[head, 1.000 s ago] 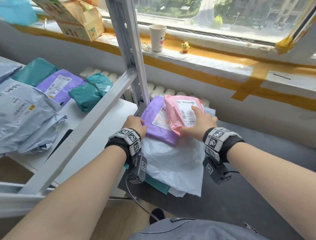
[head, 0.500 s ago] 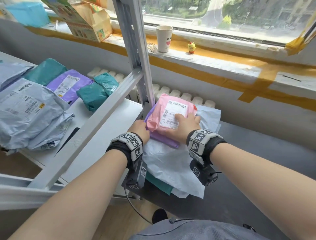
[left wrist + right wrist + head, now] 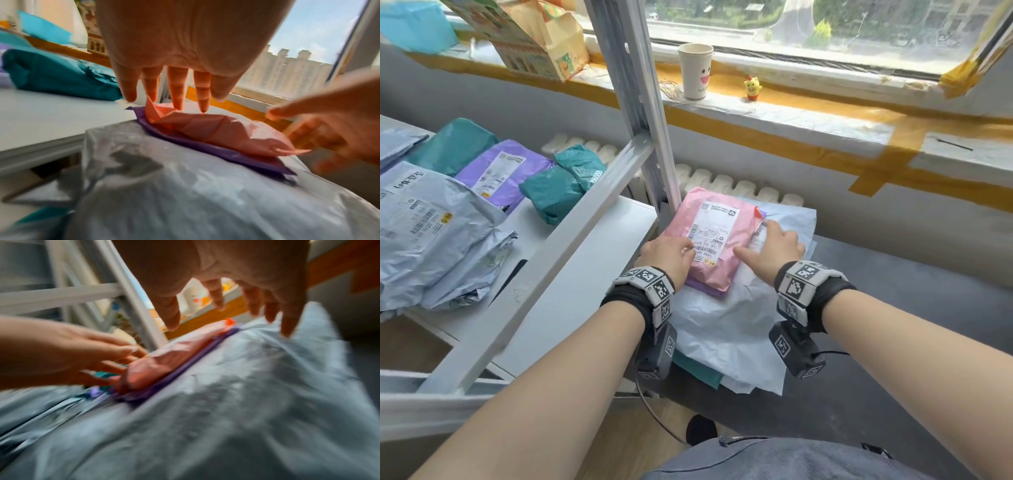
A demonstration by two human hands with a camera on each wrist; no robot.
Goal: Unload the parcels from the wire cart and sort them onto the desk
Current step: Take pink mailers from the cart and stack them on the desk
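- At nine o'clock on the white tabletop (image 3: 571,308) lie sorted parcels: a grey mailer (image 3: 431,233) with barcode labels too small to read, a purple mailer (image 3: 500,171) with a white label, and a teal parcel (image 3: 565,185).
- Beside the metal post (image 3: 640,102), near centre, the pink parcel (image 3: 709,246) rests on a purple parcel (image 3: 216,151), both atop a pale grey mailer (image 3: 722,325); its white shipping label shows a barcode, the text unreadable.
- Left hand (image 3: 666,255): fingers straight, tips touching the pink parcel's left edge.
- Right hand (image 3: 774,250): fingers spread loosely at the parcel's three o'clock side, gripping nothing.
- On the sill at twelve o'clock, a paper cup (image 3: 695,70) printed with a smiley face, and a yellow figurine (image 3: 753,87).
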